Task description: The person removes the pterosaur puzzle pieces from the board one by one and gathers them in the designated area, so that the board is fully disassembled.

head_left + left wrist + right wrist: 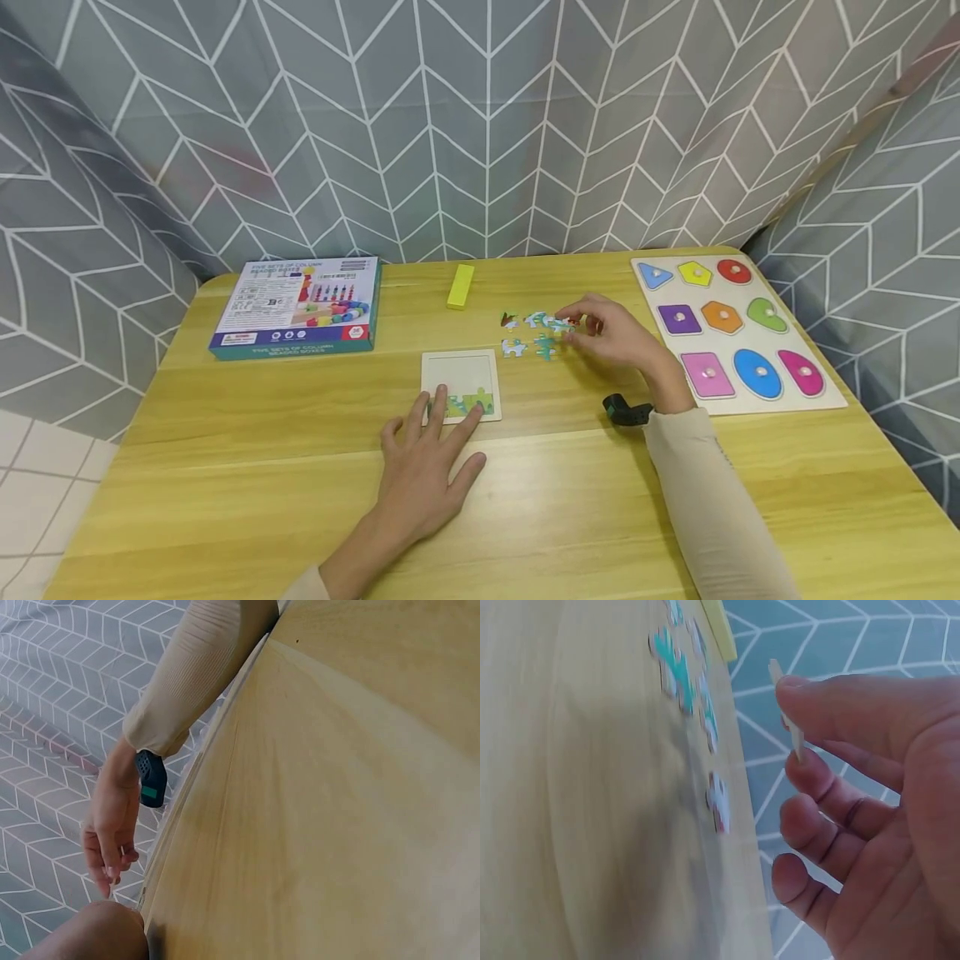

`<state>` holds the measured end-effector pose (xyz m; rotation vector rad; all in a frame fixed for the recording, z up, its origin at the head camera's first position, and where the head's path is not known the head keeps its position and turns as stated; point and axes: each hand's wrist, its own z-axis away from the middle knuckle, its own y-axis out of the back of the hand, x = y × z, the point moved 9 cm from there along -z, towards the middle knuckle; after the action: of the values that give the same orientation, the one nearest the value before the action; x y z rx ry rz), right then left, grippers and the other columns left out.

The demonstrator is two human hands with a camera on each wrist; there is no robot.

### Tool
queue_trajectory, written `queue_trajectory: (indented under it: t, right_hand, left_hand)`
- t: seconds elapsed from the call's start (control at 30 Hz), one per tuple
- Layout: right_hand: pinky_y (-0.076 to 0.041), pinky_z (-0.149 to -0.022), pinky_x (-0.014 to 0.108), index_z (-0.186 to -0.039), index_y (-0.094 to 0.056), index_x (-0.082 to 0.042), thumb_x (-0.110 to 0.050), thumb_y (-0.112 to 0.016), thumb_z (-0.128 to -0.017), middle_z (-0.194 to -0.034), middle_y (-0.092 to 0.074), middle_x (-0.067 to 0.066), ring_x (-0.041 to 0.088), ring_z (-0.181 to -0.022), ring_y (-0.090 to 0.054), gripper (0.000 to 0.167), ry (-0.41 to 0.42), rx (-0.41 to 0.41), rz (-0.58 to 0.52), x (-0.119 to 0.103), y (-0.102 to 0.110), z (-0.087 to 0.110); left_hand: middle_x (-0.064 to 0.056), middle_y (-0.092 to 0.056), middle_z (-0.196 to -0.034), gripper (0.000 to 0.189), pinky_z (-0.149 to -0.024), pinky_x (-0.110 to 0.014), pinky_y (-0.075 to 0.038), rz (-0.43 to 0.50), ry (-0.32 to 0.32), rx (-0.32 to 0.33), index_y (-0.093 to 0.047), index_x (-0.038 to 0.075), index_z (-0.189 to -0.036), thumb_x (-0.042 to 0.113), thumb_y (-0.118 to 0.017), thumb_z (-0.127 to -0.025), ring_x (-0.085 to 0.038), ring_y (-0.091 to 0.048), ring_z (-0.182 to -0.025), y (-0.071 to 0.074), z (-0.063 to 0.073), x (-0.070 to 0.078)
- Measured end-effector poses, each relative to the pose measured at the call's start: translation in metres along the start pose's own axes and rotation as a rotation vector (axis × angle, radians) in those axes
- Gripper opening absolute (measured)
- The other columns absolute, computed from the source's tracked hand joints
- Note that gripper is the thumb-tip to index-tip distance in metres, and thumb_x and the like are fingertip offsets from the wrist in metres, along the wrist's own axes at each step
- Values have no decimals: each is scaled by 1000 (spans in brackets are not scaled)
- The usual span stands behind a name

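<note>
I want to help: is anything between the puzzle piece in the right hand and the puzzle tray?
Yes, loose jigsaw pieces lie on the table between the puzzle piece in the right hand and the puzzle tray. The left hand covers part of the tray's near side; its far part is bare.

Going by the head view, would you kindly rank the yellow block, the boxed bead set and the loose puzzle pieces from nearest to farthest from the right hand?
From the right hand:
1. Loose puzzle pieces, just to its left.
2. Yellow block, farther left and farther back.
3. Boxed bead set, leftmost of the three.
</note>
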<state>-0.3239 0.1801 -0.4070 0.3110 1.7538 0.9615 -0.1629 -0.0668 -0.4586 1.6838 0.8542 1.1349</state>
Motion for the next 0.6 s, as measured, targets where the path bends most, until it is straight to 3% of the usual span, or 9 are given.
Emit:
queue_trajectory:
  t: [0.4,0.6]
  right_hand:
    - [-47,-79,26,-121,-71,-3,-6,-71,-92,-105,-64,13,18,-85,-53,29,-74,-102,-20,21,-1,11]
    - [-49,-85,28,-120,-72,-3,-6,-74,-90,-113,-67,14,21,-93,-58,30,-119,-137,-22,28,-3,13]
  left_hand:
    - [-17,-29,-167,55,-108,-66,-18,8,0,2,-43,39,-154,56,-46,-102,-41,-26,-154,0,0,0]
    - [-17,-30,-167,55,-108,-66,-18,2,0,3,-44,39,-154,56,-46,-102,-41,-27,-153,0,-1,0]
